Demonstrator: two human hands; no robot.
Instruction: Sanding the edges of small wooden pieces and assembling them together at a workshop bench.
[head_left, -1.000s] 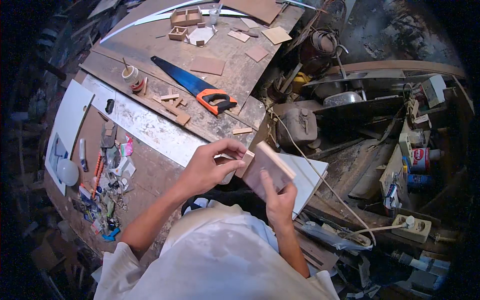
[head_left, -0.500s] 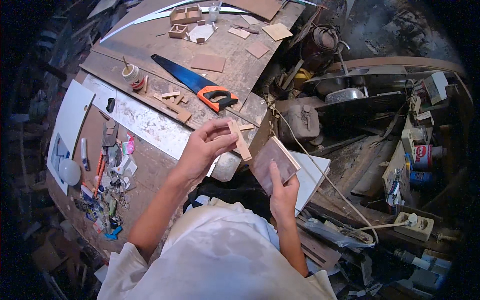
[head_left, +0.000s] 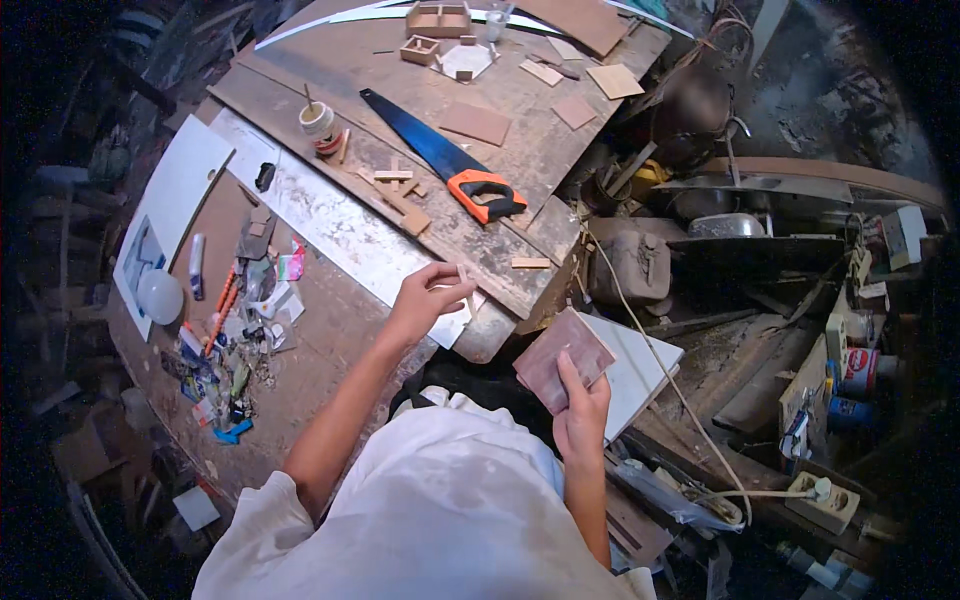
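Note:
In my left hand (head_left: 428, 303), pinched between thumb and fingers, is a small thin wood strip (head_left: 466, 284), seen nearly edge-on. My right hand (head_left: 582, 408) grips a square, flat wooden piece (head_left: 560, 355) with a reddish-brown face, its thumb lying across that face. The two hands are apart, both held in front of my body near the bench corner. Just beyond the left hand, a short pale wood stick (head_left: 531, 263) lies on the bench edge. A handsaw (head_left: 435, 155) with an orange and black handle rests farther back.
Several wood scraps (head_left: 400, 200) and a jar with a stick in it (head_left: 321, 128) stand on the workbench (head_left: 370, 70). Small wooden boxes (head_left: 438, 19) sit at the back. Clutter (head_left: 232, 350) covers the left board. A cable (head_left: 660, 365) runs down to a socket strip (head_left: 823, 503) at right.
The view has shifted, so the bench appears farther right. The wood strip in my left hand has turned edge-on. The square piece in my right hand has tilted to show more of its face.

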